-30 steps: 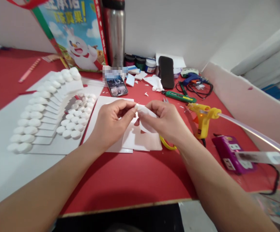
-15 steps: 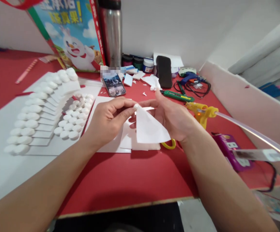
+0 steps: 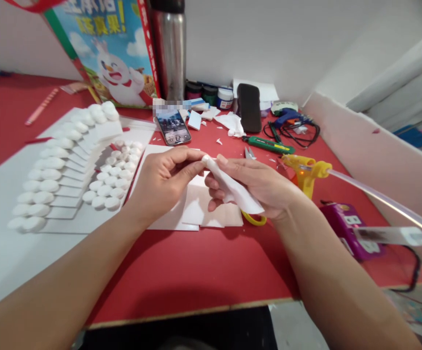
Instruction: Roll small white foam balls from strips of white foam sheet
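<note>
A thin white sheet (image 3: 238,192), gathered around a small rounded tip, is held between both hands above the table. My left hand (image 3: 170,177) pinches the tip between thumb and fingers. My right hand (image 3: 258,182) is closed around the loose part, its thumb near the tip. Below them lie white paper pieces (image 3: 211,211). To the left, white oval pads (image 3: 52,163) sit in curved rows on layered white card, with smaller white rounds (image 3: 105,189) clustered beside them.
Behind the hands stand a phone (image 3: 173,127), a steel bottle (image 3: 170,53) and a printed bag (image 3: 112,63). Toward the right are a green cutter (image 3: 269,145), scissors with a yellow handle (image 3: 254,219), a yellow glue gun (image 3: 306,172) and a purple box (image 3: 349,231).
My right hand has closed on the white sheet, which hung spread out before and is now folded together. My left hand keeps its pinch in nearly the same place.
</note>
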The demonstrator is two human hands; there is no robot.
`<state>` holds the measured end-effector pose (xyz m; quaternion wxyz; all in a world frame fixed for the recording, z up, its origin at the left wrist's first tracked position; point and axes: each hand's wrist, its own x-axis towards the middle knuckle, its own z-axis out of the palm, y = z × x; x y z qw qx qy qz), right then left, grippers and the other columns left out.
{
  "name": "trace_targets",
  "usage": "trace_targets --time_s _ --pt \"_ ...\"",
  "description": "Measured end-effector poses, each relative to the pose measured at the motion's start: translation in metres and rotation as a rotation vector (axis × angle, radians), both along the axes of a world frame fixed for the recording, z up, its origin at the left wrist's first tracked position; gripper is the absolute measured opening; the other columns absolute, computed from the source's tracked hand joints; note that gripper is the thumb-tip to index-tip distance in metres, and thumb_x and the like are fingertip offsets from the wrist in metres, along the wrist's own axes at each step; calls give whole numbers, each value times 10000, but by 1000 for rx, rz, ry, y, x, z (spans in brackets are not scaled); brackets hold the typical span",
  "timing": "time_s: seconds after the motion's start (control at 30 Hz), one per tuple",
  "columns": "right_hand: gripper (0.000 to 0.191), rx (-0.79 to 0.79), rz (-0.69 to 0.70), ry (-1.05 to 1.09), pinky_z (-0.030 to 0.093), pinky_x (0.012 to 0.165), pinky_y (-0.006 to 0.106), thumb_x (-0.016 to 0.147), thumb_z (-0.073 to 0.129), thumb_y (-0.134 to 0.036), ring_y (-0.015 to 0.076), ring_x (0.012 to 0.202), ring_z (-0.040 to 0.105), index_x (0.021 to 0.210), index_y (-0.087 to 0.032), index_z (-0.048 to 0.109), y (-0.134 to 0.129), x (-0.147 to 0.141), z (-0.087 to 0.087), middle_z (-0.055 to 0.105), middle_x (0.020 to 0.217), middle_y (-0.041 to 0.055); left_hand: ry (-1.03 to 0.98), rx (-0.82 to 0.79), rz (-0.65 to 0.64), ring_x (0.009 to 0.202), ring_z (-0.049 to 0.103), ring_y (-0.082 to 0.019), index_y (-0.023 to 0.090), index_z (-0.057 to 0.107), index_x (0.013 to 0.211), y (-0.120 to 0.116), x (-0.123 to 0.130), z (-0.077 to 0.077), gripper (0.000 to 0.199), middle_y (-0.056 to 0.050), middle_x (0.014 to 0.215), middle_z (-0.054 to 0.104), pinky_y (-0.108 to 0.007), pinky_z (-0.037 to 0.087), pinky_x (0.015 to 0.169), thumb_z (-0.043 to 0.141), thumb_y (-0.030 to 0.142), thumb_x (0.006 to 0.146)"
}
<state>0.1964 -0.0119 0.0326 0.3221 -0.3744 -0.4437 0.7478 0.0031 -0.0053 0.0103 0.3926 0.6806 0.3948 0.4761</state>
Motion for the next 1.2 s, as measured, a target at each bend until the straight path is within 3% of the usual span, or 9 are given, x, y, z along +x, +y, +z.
trace_targets --time_s 0.17,0.27,0.63,0.8,1.03,1.2 --pt "317 84 -41 -60 648 675 332 774 837 -492 131 611 587 820 -194 741 0 -1 4 610 719 3 -13 5 17 784 709 -175 211 802 950 0 1 0 124 -27 842 778 -291 588 767 749 311 899" --pt "265 95 -48 -71 635 670 313 768 848 -441 127 635 605 824 -198 760 1 -1 4 626 727 -1 18 26 16 826 711 -182 207 797 956 0 0 -1 119 -38 901 785 -293 578 784 726 294 916" --pt "307 190 -74 -152 534 552 265 748 853 -408 143 626 658 949 -185 789 3 4 0 720 744 22 12 -10 22 809 712 -182 205 796 928 -2 1 1 116 -31 886 789 -293 581 783 719 290 916" --pt "326 200 -173 -170 483 525 226 779 848 -362 117 619 650 1032 -177 759 2 2 -3 733 751 7 -29 -63 53 738 691 -163 203 805 893 -3 3 3 86 -14 795 768 -273 581 721 759 274 876" --pt "346 356 -302 -334 348 454 222 736 869 -461 85 512 518 792 -161 705 0 -3 -6 657 641 -16 -37 -109 62 707 681 -161 193 801 879 -3 5 4 61 -20 784 769 -280 570 691 750 224 869" --pt "331 489 -454 -451 297 453 228 747 858 -403 76 501 431 659 -157 655 -7 -13 -8 563 560 -34 9 -26 99 738 694 -157 189 805 914 -6 6 -3 87 -24 841 783 -275 574 717 735 230 884"
